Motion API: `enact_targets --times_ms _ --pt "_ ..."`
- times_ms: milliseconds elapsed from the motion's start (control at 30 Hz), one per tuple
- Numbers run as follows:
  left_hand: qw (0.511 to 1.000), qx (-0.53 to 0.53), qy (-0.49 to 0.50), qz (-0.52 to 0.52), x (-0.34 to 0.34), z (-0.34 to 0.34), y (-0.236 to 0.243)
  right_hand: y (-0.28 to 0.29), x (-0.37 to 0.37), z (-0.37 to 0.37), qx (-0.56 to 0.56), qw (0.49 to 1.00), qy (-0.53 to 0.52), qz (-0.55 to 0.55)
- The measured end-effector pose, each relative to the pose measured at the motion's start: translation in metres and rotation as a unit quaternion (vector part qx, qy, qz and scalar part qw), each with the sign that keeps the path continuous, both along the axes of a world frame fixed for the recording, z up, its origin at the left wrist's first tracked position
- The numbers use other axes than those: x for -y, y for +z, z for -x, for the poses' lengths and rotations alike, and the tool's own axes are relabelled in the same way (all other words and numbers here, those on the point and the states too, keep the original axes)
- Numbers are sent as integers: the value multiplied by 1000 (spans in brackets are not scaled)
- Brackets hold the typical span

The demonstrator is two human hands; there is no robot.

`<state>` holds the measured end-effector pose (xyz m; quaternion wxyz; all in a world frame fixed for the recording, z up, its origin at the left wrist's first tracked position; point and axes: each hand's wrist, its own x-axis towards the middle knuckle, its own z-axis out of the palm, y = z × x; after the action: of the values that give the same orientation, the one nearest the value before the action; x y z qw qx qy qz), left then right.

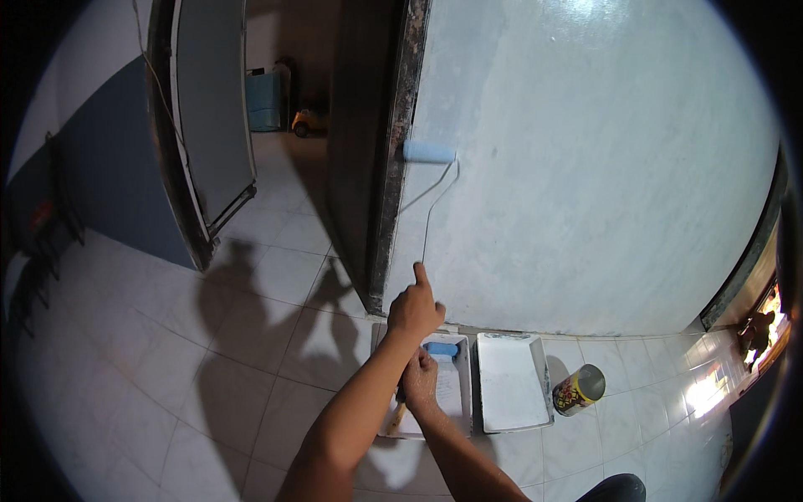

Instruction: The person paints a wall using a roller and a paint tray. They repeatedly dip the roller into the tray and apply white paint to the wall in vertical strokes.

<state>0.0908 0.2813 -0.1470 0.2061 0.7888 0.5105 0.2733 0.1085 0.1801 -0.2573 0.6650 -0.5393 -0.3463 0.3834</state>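
A paint roller with a light blue sleeve (430, 152) presses against the pale blue wall (585, 192), close to the dark door frame. Its thin wire runs down into my left hand (414, 308), closed round the handle with the index finger stretched along it. Lower down, my right hand (420, 381) is also closed, over the line of the same handle. A yellowish-brown handle end (397, 417) shows below it. Under my hands lies a white paint tray (456, 410), with a second blue roller (442, 349) at its far end.
Another white paint tray (512, 381) stands to the right, beside a printed yellow and black can (579, 391). At left are an open doorway with a grey door (213, 109) and dark chairs (42, 243). White tiles (251, 402) cover the floor.
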Motion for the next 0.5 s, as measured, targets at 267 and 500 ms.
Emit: enact_targets --times_ms 267,500 --pt "998 11 2 -69 -20 13 31 28 -24 23 -29 999 -9 -34" --pt "1000 -2 -18 -16 2 19 6 -11 -6 36 -3 997 -73 -39"
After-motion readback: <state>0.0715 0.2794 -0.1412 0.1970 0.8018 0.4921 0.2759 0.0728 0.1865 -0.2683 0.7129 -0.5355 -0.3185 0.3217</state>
